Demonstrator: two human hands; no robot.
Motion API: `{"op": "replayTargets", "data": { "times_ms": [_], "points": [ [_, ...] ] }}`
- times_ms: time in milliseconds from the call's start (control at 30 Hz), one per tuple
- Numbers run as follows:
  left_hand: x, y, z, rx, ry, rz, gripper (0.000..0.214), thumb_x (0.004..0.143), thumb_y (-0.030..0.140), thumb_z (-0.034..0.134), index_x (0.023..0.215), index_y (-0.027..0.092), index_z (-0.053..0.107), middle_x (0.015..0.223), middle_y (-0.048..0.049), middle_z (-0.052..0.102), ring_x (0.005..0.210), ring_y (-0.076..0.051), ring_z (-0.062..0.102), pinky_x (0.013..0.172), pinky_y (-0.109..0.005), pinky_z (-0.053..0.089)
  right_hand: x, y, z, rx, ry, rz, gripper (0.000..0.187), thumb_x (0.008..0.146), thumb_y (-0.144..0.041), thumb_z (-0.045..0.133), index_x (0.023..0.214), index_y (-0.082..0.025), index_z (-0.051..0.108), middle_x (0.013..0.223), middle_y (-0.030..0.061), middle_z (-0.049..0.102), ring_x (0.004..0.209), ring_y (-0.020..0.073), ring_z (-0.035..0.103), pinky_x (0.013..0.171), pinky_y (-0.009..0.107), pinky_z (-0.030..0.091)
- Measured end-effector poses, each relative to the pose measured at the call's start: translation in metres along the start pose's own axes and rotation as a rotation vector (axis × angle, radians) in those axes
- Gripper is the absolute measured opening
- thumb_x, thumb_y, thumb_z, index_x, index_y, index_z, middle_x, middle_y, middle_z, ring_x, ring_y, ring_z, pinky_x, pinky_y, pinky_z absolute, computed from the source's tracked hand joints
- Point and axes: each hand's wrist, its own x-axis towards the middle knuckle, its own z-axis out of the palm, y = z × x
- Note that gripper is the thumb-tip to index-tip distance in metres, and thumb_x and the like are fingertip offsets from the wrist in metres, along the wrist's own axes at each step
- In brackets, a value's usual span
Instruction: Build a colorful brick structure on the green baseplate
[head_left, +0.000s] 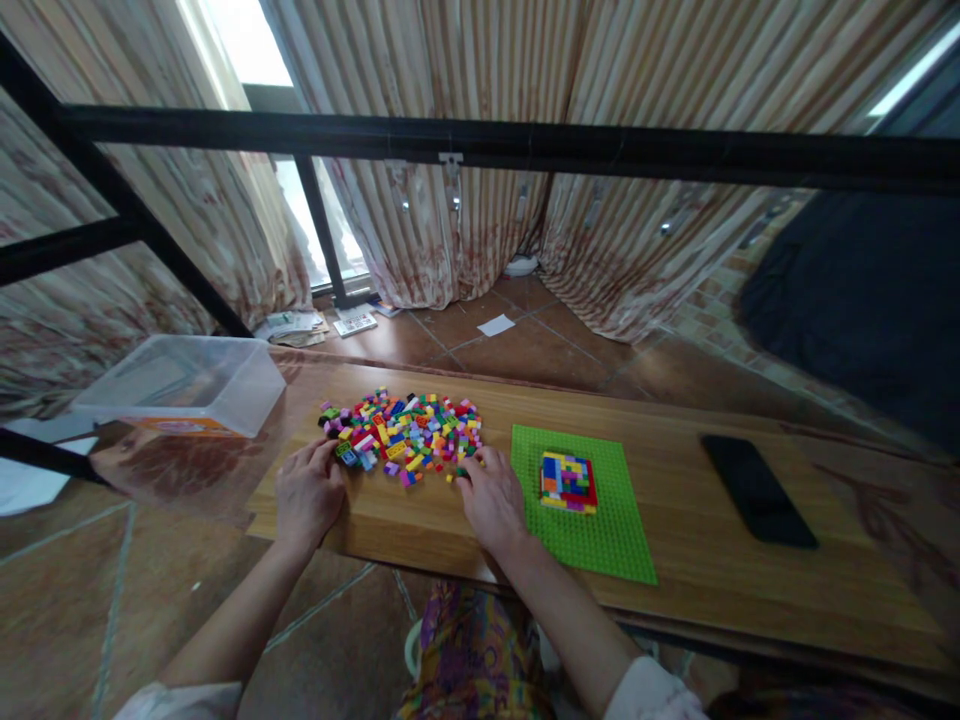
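A pile of loose, many-coloured toy building bricks (405, 432) lies spread on the wooden board. At the pile's left edge rests my left hand (307, 490), fingers loosely bent and apart, the tips against the outer bricks; nothing shows in its grasp. My right hand (491, 495) is at the pile's right edge, its thumb and fingertips closed around a small dark green brick (462, 472), partly hidden by the fingers. Right of that hand lies a bright green baseplate (622, 520). On it stands a low block of joined bricks (568, 480) in several colours, with red along its right side.
A black phone (757, 490) lies on the wooden board (682, 570) to the right. A clear plastic bin (195, 375) with an orange label stands at the left. Black metal bars (480, 140) cross in front of the curtains. Papers lie on the tiled floor.
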Motion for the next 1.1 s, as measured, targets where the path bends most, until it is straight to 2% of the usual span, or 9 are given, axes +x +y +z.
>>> {"op": "replayTargets", "data": {
  "times_ms": [267, 400, 600, 733, 900, 1100],
  "points": [
    [0.000, 0.000, 0.001, -0.014, 0.011, 0.001, 0.035, 0.088, 0.024, 0.041, 0.114, 0.019, 0.063, 0.122, -0.0084, 0.063, 0.111, -0.024, 0.054, 0.099, -0.036, 0.038, 0.002, 0.002, 0.004, 0.002, 0.002, -0.022, 0.012, 0.085, -0.019, 0.057, 0.087, -0.023, 0.068, 0.102, 0.0084, 0.058, 0.096, 0.0237, 0.051, 0.088, 0.038, 0.044],
    [0.000, -0.002, 0.002, -0.016, 0.007, -0.004, 0.036, 0.088, 0.025, 0.040, 0.115, 0.018, 0.063, 0.123, -0.0089, 0.062, 0.112, -0.024, 0.054, 0.099, -0.037, 0.038, -0.003, -0.001, 0.002, 0.023, 0.011, -0.029, 0.012, 0.089, -0.020, 0.054, 0.089, -0.021, 0.066, 0.101, 0.0081, 0.060, 0.098, 0.0232, 0.052, 0.088, 0.037, 0.043],
    [0.000, -0.001, 0.001, -0.017, 0.004, -0.001, 0.037, 0.088, 0.025, 0.039, 0.115, 0.018, 0.063, 0.122, -0.0093, 0.062, 0.113, -0.025, 0.054, 0.099, -0.037, 0.038, -0.018, -0.005, -0.008, 0.201, 0.058, -0.024, 0.022, 0.095, -0.022, 0.041, 0.092, -0.020, 0.063, 0.090, 0.0063, 0.065, 0.089, 0.0201, 0.059, 0.083, 0.033, 0.044],
    [0.000, -0.001, 0.000, -0.012, 0.011, 0.016, 0.037, 0.089, 0.025, 0.038, 0.116, 0.018, 0.062, 0.122, -0.0085, 0.063, 0.112, -0.024, 0.054, 0.100, -0.035, 0.038, -0.032, -0.002, -0.019, 0.380, 0.111, 0.075, 0.023, 0.094, -0.024, 0.041, 0.096, -0.021, 0.064, 0.092, 0.0060, 0.068, 0.086, 0.0185, 0.063, 0.078, 0.030, 0.047],
    [0.001, -0.002, 0.001, 0.000, 0.009, 0.023, 0.037, 0.089, 0.026, 0.038, 0.116, 0.018, 0.062, 0.123, -0.0079, 0.062, 0.113, -0.024, 0.054, 0.101, -0.035, 0.037, -0.052, 0.013, -0.033, 0.560, 0.110, 0.276, 0.027, 0.092, -0.029, 0.041, 0.106, -0.021, 0.063, 0.083, 0.0039, 0.070, 0.064, 0.0152, 0.064, 0.063, 0.028, 0.051],
    [0.001, -0.002, 0.003, -0.006, 0.007, 0.012, 0.038, 0.089, 0.026, 0.037, 0.116, 0.016, 0.062, 0.124, -0.0083, 0.062, 0.113, -0.025, 0.055, 0.100, -0.037, 0.039, -0.072, 0.039, -0.048, 0.571, 0.182, 0.373, 0.033, 0.088, -0.038, 0.047, 0.108, -0.020, 0.066, 0.097, 0.0084, 0.071, 0.074, 0.0186, 0.067, 0.069, 0.033, 0.054]
  ]
}}
